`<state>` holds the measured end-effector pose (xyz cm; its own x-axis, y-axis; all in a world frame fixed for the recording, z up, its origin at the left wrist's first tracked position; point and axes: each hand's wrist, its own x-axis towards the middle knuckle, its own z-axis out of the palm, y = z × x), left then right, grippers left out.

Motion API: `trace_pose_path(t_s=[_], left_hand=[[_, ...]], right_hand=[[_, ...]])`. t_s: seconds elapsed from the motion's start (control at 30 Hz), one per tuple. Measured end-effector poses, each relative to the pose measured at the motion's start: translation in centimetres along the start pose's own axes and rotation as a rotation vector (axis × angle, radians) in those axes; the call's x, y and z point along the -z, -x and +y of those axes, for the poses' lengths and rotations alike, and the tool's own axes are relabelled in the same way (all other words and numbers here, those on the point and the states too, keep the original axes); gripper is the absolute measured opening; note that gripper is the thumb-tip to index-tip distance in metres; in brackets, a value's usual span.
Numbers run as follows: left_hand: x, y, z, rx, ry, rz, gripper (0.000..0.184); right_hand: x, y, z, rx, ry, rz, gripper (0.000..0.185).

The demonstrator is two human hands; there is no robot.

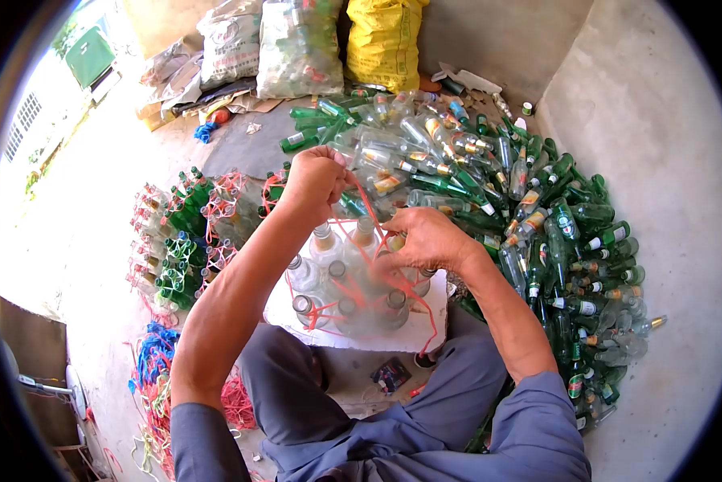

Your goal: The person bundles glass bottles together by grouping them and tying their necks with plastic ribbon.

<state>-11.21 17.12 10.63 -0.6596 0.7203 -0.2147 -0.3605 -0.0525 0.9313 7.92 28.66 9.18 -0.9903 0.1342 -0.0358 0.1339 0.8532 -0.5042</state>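
Note:
Several clear glass bottles [326,243] stand upright in a tight group on a white board [361,341] in front of my knees. Red plastic string [368,201] loops around their necks, and a loose end hangs over the board's right side. My left hand [316,180] is raised above the far bottles, closed in a pinch on the string, which runs taut down toward the necks. At the right side of the group, my right hand [430,240] has its fingers curled on the string close to a bottle neck. Its lower fingers are blurred and partly hide the bottles behind.
A big heap of loose green and clear bottles [558,241] lies along the right wall. Tied bundles of bottles [186,233] stand at left. Blue and red string [153,357] is piled beside my left leg. A yellow sack [385,40] and a whitish sack [298,52] stand at the back wall.

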Motion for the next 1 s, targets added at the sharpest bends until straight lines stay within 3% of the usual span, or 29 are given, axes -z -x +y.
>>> trace_pose_path(t_s=[0.23, 0.37, 0.43, 0.47, 0.5, 0.57, 0.67, 0.8, 1.0], left_hand=[[0.1, 3.6, 1.4, -0.076, -0.097, -0.056, 0.012], [-1.2, 7.4, 1.1, -0.214, -0.36, -0.083, 0.012], [-1.2, 9.1, 0.0, -0.317, -0.567, -0.116, 0.011], [-0.6, 9.2, -1.9, -0.534, -0.68, -0.165, 0.01], [-1.3, 11.3, -1.5, -0.555, -0.915, -0.142, 0.01], [-0.8, 12.8, -3.2, -0.704, -1.061, -0.246, 0.011], [-0.5, 14.0, -3.5, -0.76, -1.103, -0.334, 0.013], [0.4, 14.5, -3.3, -0.692, -1.238, -0.28, 0.013], [1.8, 14.8, -4.4, -0.667, -1.299, -0.279, 0.013]], right_hand=[[0.0, 0.3, -0.5, -0.006, 0.027, -0.003, 0.056], [0.1, 0.4, -0.7, -0.041, 0.049, -0.022, 0.055], [-0.3, 0.4, -0.2, -0.029, 0.04, 0.018, 0.055], [-0.5, 0.4, 0.0, -0.022, 0.038, 0.037, 0.055], [-0.7, 0.3, 0.3, -0.017, 0.022, 0.054, 0.056], [-1.1, 0.4, 0.4, -0.011, -0.014, 0.087, 0.056], [-0.9, 0.8, -0.1, -0.043, -0.026, 0.071, 0.063], [-2.0, 1.6, -0.1, -0.04, -0.006, 0.182, 0.077], [-3.0, 2.7, -0.5, 0.071, -0.092, 0.301, 0.076]])
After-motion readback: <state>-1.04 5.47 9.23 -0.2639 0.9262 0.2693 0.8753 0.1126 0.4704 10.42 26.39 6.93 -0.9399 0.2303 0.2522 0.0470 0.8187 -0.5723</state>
